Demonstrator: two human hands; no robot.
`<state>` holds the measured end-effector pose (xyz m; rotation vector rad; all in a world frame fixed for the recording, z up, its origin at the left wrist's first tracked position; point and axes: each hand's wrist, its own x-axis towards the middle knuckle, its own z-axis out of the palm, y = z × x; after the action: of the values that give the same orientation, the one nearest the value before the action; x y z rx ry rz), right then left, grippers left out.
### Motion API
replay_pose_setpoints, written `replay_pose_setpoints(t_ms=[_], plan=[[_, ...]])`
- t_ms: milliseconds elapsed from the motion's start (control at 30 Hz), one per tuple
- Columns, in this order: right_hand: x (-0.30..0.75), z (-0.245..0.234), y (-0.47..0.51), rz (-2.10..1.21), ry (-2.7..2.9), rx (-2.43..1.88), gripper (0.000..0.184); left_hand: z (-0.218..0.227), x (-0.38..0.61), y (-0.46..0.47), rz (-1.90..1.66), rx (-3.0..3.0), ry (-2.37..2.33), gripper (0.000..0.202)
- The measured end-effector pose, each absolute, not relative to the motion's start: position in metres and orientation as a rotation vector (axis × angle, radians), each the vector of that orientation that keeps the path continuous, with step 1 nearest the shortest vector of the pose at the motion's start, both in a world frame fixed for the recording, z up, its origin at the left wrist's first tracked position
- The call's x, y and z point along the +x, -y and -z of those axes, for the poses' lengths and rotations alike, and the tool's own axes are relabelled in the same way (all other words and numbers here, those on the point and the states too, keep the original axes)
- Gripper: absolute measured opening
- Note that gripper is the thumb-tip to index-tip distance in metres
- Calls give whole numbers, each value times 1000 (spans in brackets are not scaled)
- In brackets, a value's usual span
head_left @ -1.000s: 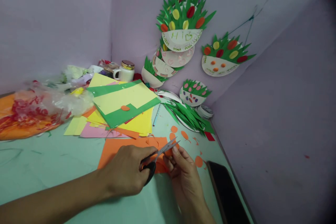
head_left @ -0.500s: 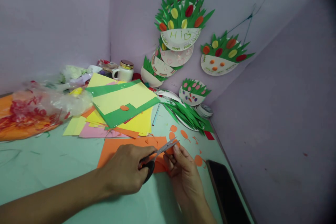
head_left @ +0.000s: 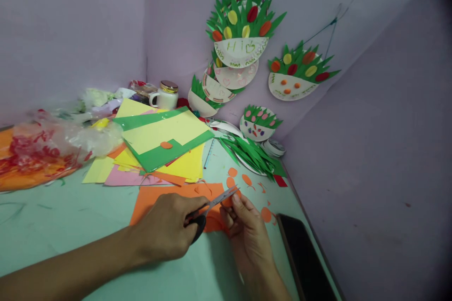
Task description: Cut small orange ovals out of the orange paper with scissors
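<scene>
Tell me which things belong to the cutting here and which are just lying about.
Part of the cutting, it seems:
scissors, in the left hand
small orange piece, in the right hand
orange sheet
orange cutouts

Apparently just lying about:
dark phone
white mug with gold lid
plastic bag

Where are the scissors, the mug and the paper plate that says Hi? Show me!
Scissors (head_left: 221, 197): head view, on the blades.
Mug (head_left: 168, 100): head view, on its white side.
Paper plate (head_left: 241, 55): head view, on the white front below the writing.
</scene>
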<state>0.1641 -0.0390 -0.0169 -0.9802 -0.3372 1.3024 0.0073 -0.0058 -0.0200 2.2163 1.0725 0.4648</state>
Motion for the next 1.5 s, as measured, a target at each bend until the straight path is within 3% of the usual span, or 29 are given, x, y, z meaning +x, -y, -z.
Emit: replay_pose_setpoints(t_ms=[1233, 1500], plan=[[176, 23, 36, -1133, 506, -1136, 20, 7, 2, -3, -396, 2229, -929, 13], [179, 23, 36, -1103, 604, -1142, 19, 0, 1, -3, -367, 2220, -925, 25]])
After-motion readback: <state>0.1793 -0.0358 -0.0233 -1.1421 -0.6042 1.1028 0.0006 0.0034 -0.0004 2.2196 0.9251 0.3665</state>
